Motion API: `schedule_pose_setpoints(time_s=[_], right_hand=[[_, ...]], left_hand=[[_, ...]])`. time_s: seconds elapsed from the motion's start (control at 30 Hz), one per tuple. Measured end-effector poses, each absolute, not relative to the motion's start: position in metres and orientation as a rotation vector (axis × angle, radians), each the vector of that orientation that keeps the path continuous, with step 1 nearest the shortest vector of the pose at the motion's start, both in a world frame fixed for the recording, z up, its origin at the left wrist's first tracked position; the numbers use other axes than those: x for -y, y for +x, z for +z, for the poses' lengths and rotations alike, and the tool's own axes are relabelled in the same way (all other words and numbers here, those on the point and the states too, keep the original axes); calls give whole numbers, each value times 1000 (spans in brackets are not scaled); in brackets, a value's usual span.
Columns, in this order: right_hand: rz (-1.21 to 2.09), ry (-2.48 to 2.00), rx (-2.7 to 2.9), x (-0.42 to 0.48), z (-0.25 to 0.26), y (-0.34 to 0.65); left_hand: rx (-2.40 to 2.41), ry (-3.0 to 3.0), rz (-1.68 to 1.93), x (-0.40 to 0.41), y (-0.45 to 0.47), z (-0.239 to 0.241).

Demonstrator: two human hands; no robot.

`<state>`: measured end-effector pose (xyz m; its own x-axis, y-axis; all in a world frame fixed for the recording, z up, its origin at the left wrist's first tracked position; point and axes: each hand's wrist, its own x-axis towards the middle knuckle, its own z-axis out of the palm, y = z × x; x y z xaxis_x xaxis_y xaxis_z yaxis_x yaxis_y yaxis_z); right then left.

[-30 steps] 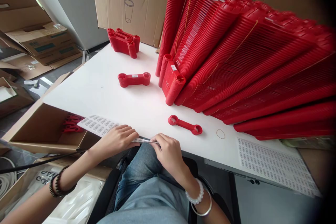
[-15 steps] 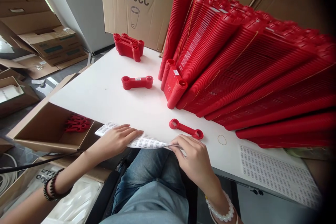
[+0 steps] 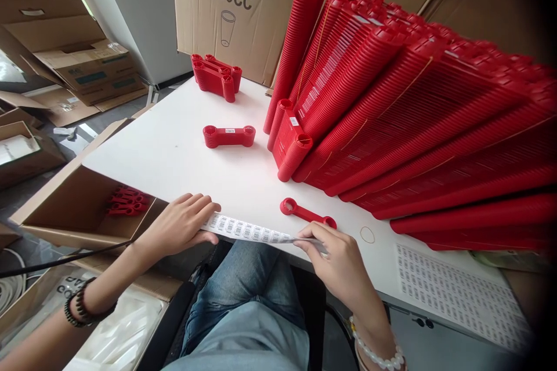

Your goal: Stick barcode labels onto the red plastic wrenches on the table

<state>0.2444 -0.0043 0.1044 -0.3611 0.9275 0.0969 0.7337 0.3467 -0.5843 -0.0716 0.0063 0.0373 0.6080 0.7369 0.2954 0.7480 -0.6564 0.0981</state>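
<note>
**remote_op:** So the barcode sticker strip [image 3: 248, 231] is lying along the near edge of the white surface [image 3: 174, 145], stretched between my 2 hands. Left hand [image 3: 180, 226] sits flat on its left end with the fingers spread, thumb tucked under the edge. Right hand [image 3: 337, 261] is pinched tight on the right end, pulling it out sideways.

**bench_lurker:** Which step is that, you reckon?

**remote_op:** Looks to me like drawing the strip out so 1 label can be peeled off. Next move probably calls for a careful fingertip pick at a label corner while the left hand keeps the strip pinned, then over to the single red holder [image 3: 308, 213] just beyond my right hand.

**bench_lurker:** Anything changed from a second back?

**remote_op:** Yeah. 1 second ago both hands were close together at the edge with hardly any strip showing between them. Now the right hand has gone further right and a long run of barcodes is exposed. The view has crept forward a bit too.

**bench_lurker:** Rest of the bench?

**remote_op:** A rubber band [image 3: 367, 235] by the holder, a labelled holder [image 3: 228, 135] further out, a small stack [image 3: 216, 76] at the far corner, the huge leaning red stacks [image 3: 413, 110] on the right, another label sheet [image 3: 456, 293], and a cardboard box [image 3: 78, 208] with finished ones at my left.
</note>
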Motion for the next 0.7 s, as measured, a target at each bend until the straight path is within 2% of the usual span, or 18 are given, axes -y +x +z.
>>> schedule_pose_setpoints(time_s=[0.23,0.47,0.57,0.7], right_hand=[[414,-1446,2268,-4,104,242],[393,-1485,2392,-7,102,235],[291,-1550,2503,-7,97,223],[141,-1626,2645,-8,94,206]], left_hand=[[1528,-3053,-352,-9,-38,51],[1880,-3291,-233,-17,-20,66],[2014,-3297,-211,-20,-11,65],[1964,-3173,-137,-21,-4,63]])
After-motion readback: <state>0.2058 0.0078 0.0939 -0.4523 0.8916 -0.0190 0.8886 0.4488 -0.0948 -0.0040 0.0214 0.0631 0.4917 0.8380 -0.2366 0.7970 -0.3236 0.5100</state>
